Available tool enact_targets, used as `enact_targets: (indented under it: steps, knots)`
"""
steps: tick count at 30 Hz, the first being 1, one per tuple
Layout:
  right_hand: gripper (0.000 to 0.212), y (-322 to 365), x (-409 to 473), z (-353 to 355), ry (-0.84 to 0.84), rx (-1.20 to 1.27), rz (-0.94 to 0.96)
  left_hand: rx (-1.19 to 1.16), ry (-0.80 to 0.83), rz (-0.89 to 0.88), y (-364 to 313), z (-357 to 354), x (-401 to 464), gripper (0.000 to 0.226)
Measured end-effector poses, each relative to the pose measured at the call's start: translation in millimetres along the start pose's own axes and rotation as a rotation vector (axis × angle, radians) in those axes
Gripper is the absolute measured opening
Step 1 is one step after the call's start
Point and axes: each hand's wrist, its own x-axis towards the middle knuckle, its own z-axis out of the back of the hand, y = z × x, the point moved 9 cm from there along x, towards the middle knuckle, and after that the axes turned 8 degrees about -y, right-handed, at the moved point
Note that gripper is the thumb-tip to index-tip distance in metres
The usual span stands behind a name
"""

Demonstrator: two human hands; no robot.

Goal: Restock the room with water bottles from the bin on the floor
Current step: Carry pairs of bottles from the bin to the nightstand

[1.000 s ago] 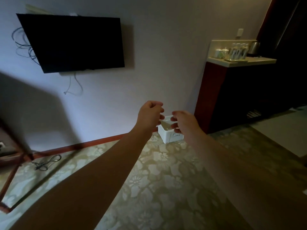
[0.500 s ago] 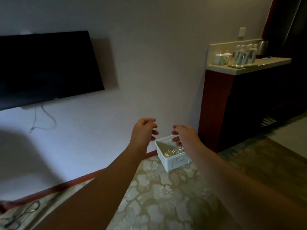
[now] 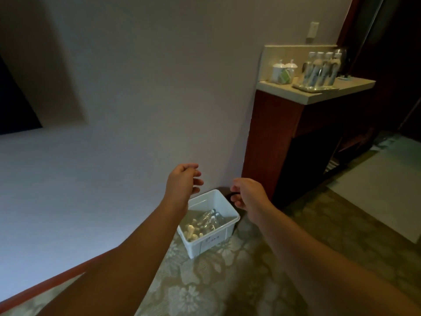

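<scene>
My left hand (image 3: 182, 180) and right hand (image 3: 247, 195) half-curled, empty. Bottles (image 3: 208, 221) in bin (image 3: 213, 241) at 12 o'clock: probably light, slick; grip mid-body.

Bare forearms, sleeveless, ringless hands (image 3: 182, 179)

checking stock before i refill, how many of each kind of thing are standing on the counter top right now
Water bottles: 4, upright, grouped on a tray
Lidded white cups: 2, side by side left of the bottles
Tray: 1
Kettle: 1, behind the bottles, partly hidden
Total: 8

The bottles lying in the bin on the floor are too jumbled to count.
</scene>
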Motion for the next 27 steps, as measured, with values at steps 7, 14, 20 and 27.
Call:
enact_targets:
  steps: [7,14,20,27]
  knots:
    - [0.009,-4.1,135.9,-43.5,-0.011,-0.084,-0.119,0.06,0.018,0.124,55.6,-56.1,145.6,0.022]
    - [0.013,-71.7,298.4,-86.7,0.035,-0.152,-0.237,0.045,-0.08,0.274,179.2,-98.2,282.8,0.02]
    - [0.014,-185.5,470.8,-119.1,0.048,-0.236,-0.495,0.109,-0.295,0.508,346.0,-100.5,384.6,0.017]
    - [0.022,-375.7,637.8,-184.8,0.125,-0.524,-0.459,0.337,-0.364,0.68,592.5,-95.6,474.4,0.018]
